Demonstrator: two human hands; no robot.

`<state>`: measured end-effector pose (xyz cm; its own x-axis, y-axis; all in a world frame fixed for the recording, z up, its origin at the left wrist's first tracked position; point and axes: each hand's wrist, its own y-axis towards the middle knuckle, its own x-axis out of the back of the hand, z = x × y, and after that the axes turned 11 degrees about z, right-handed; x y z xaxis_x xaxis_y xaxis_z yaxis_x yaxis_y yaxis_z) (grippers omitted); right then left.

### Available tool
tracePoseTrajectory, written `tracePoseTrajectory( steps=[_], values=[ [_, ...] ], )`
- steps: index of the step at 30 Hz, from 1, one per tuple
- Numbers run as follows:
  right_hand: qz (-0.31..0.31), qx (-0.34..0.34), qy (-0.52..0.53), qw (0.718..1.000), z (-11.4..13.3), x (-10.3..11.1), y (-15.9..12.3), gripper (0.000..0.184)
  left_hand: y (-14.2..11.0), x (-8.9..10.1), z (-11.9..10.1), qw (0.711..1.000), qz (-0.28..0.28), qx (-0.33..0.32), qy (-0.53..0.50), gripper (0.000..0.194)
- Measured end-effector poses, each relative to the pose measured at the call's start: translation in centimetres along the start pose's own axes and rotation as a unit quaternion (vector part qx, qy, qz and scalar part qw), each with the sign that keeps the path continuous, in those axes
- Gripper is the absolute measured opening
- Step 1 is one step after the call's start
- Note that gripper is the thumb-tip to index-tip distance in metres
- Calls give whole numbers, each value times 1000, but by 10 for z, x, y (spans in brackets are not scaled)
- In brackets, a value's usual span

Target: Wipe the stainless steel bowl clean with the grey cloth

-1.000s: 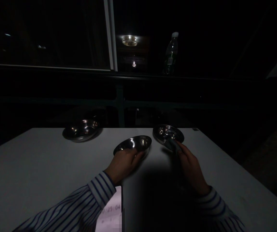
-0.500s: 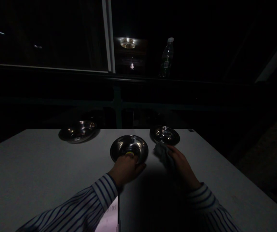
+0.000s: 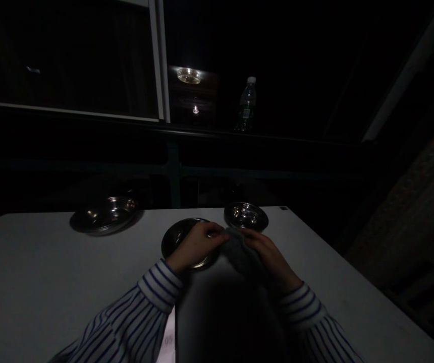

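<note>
My right hand (image 3: 272,257) holds a dark grey cloth (image 3: 237,249), fingers curled over its upper edge. Across the near bowl reaches my left hand (image 3: 202,244), with thumb and fingertips pinched at the cloth's left edge. Beneath that hand sits a shiny metal bowl (image 3: 171,239) on the white table (image 3: 43,267); the hand and wrist hide much of its inside. Just beyond the cloth lies a second metal dish (image 3: 246,216), close to the table's far edge.
Farther left stand metal bowls (image 3: 105,217), seemingly stacked, at the far edge. A lit screen (image 3: 168,338) shows beside my left sleeve. Behind the table, a plastic bottle (image 3: 248,106) stands on a dark ledge by the window frame (image 3: 159,60). The room is very dim.
My left hand has come up out of the near bowl and moved right to the cloth. The cloth in my right hand is closer to it. The view has shifted slightly.
</note>
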<state>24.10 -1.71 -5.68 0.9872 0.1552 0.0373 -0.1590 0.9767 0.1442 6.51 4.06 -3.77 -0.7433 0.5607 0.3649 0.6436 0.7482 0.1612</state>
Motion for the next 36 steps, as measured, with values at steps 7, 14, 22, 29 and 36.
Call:
tracePoseTrajectory(
  steps=[7,14,22,29,36],
  values=[
    [65,-14,-85,994,28,9,13,39,-3,11,-11,996,-83,13,-37,21],
    [102,3,-225,969,41,4,39,31,-8,26,-10,986,-150,29,-70,24],
    [67,84,-367,924,29,2,53,32,-5,31,-8,974,-199,79,-73,25],
    [81,160,-494,851,36,-15,41,47,-4,26,-14,962,-225,105,-113,21],
    [95,138,-490,855,32,-26,43,37,-9,31,-17,970,-185,92,-131,22]
  ],
)
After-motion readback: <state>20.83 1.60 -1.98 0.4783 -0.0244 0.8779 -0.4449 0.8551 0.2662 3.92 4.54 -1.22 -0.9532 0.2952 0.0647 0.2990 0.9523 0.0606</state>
